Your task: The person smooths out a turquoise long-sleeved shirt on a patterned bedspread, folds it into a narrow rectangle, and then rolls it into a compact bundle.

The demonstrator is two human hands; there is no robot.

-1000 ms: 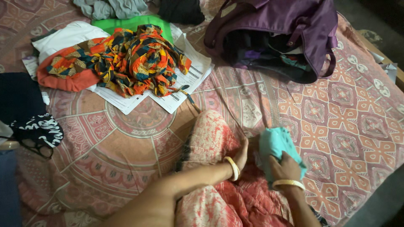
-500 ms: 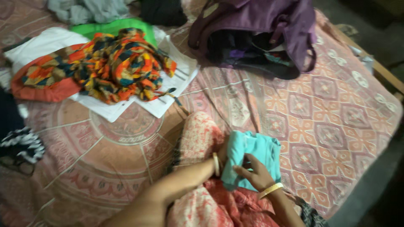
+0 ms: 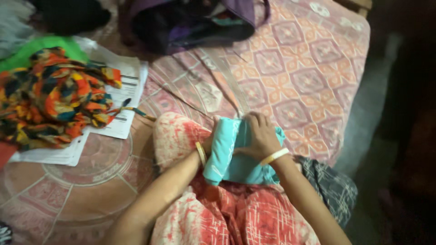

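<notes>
1. Purple bag [image 3: 190,22] lies open at the top of the head view, on the patterned bedsheet [image 3: 309,77]. Inside: dark cloth, plus a bit of teal and purple fabric at the mouth. Contents otherwise too dark to sort.
2. White printed papers [image 3: 122,90] lie left of centre on the sheet, overlapping, rectangular, with black lines of print. One corner points toward the bag.
3. Multicoloured cloth [image 3: 50,100], orange, yellow and dark blue, sits bunched on top of the papers. A green item [image 3: 41,45] shows behind it.
4. Teal cloth [image 3: 231,154] rests on the person's lap, over the red-and-white patterned garment [image 3: 227,213], partly folded into a roll.
5. Left hand [image 3: 210,143], bangle at the wrist, is against the left edge of the teal cloth; fingers hidden behind the fold, so grip cannot be told.
6. Right hand [image 3: 258,136], bangle at the wrist, lies on top of the teal cloth, fingers curled and pressing down on it.
7. Dark checked fabric [image 3: 327,186] lies just right of the right forearm.
</notes>
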